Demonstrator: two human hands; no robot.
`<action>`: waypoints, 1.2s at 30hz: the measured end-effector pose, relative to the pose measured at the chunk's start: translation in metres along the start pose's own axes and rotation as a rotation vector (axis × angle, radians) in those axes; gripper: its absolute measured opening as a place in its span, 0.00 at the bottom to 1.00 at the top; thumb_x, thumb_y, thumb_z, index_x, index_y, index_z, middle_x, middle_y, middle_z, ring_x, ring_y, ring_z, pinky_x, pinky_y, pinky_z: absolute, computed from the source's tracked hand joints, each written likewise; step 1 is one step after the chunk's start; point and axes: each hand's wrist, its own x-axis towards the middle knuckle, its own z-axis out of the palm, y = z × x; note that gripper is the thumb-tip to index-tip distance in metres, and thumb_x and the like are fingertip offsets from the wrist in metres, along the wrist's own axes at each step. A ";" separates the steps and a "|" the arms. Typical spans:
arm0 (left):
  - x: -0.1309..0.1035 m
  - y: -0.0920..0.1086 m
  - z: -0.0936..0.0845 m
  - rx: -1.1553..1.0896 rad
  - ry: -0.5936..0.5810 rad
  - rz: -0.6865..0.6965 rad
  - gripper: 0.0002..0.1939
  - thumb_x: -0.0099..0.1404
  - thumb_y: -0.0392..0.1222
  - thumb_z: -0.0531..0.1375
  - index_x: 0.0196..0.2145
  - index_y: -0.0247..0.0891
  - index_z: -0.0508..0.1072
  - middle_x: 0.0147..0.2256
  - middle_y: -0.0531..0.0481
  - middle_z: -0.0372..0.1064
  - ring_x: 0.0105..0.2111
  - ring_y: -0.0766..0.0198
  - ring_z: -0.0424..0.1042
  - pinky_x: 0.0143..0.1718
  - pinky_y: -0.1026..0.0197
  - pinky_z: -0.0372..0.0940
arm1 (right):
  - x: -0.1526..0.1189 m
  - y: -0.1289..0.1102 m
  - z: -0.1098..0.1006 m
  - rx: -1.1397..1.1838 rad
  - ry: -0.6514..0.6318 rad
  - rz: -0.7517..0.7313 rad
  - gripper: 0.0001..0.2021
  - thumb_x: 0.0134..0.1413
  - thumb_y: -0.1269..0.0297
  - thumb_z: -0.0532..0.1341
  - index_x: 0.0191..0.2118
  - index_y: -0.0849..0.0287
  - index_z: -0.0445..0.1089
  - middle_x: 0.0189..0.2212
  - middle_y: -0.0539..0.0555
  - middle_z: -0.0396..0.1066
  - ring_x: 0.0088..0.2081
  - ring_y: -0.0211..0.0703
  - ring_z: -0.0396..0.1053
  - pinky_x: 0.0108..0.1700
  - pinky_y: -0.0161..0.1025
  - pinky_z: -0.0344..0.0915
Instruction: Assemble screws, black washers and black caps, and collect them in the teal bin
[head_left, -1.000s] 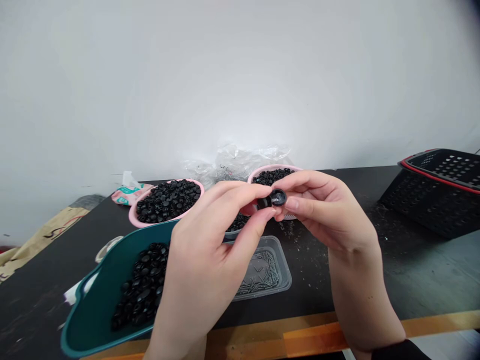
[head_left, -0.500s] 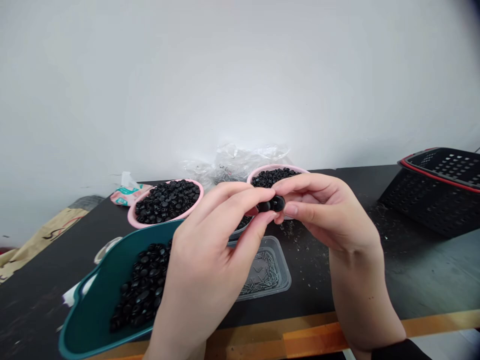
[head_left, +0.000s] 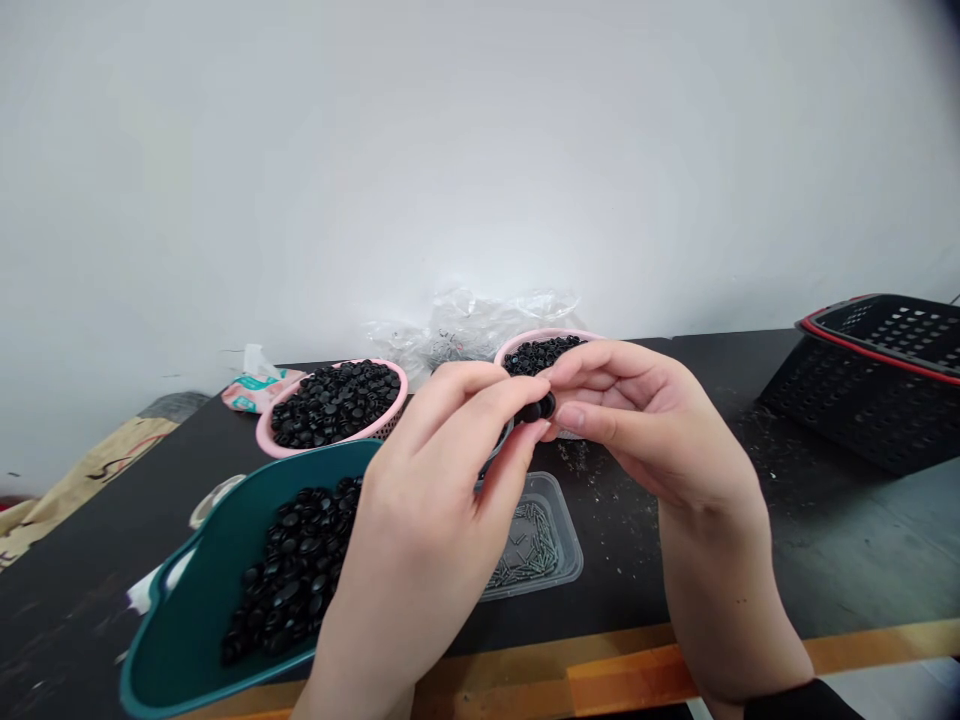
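Observation:
Between my fingertips, above the middle of the table, are small round black plastic pieces (head_left: 532, 411) pressed close together. My left hand (head_left: 431, 490) pinches them between thumb and fingers from the left. From the right, my right hand (head_left: 667, 430) closes its thumb and fingertips at the same spot, on the right-hand piece. The fingers cover much of both pieces. Beneath the hands stands a clear plastic tub (head_left: 574, 560) with many small metal screws (head_left: 536, 540). A teal scoop-shaped tray (head_left: 180, 640) full of black round pieces (head_left: 300, 555) lies left of my left hand.
Two pink baskets, one at left (head_left: 264, 440) and one behind the hands (head_left: 504, 350), hold small black parts. Clear plastic bags (head_left: 487, 320) lean on the wall. A black perforated basket (head_left: 847, 400) stands at right, a tissue pack (head_left: 244, 393) at left. Orange tape (head_left: 622, 672) runs along the front edge.
The two black pieces have come closer together, and the right-hand piece has turned edge-on. My right fingertips have shifted slightly left; my left hand has moved slightly right.

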 end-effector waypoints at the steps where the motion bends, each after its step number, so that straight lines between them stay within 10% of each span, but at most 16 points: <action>1: 0.001 -0.001 0.001 0.012 0.000 0.018 0.10 0.72 0.30 0.61 0.49 0.36 0.77 0.44 0.51 0.72 0.46 0.71 0.71 0.53 0.72 0.65 | 0.000 0.001 0.001 0.004 0.005 0.004 0.09 0.58 0.74 0.71 0.42 0.55 0.80 0.36 0.49 0.81 0.38 0.33 0.81 0.45 0.30 0.79; 11: 0.001 -0.003 -0.001 -0.122 -0.027 -0.090 0.13 0.69 0.33 0.65 0.51 0.43 0.78 0.42 0.54 0.70 0.39 0.70 0.70 0.44 0.69 0.70 | 0.004 0.004 0.012 0.210 -0.021 -0.007 0.03 0.63 0.70 0.69 0.39 0.56 0.75 0.35 0.47 0.80 0.36 0.32 0.79 0.44 0.28 0.75; 26: -0.002 -0.001 0.001 -0.173 0.077 -0.082 0.14 0.71 0.31 0.63 0.49 0.48 0.74 0.48 0.61 0.76 0.47 0.71 0.74 0.52 0.67 0.72 | -0.011 0.004 0.027 -0.090 0.156 -0.243 0.09 0.64 0.74 0.67 0.44 0.51 0.81 0.39 0.47 0.79 0.42 0.32 0.78 0.48 0.28 0.76; 36: -0.006 0.004 -0.008 -0.218 0.051 -0.105 0.15 0.69 0.30 0.65 0.47 0.50 0.73 0.45 0.65 0.77 0.45 0.74 0.76 0.49 0.72 0.72 | -0.014 -0.006 0.020 0.022 0.025 -0.060 0.06 0.62 0.71 0.69 0.43 0.54 0.81 0.33 0.47 0.78 0.34 0.29 0.77 0.40 0.25 0.76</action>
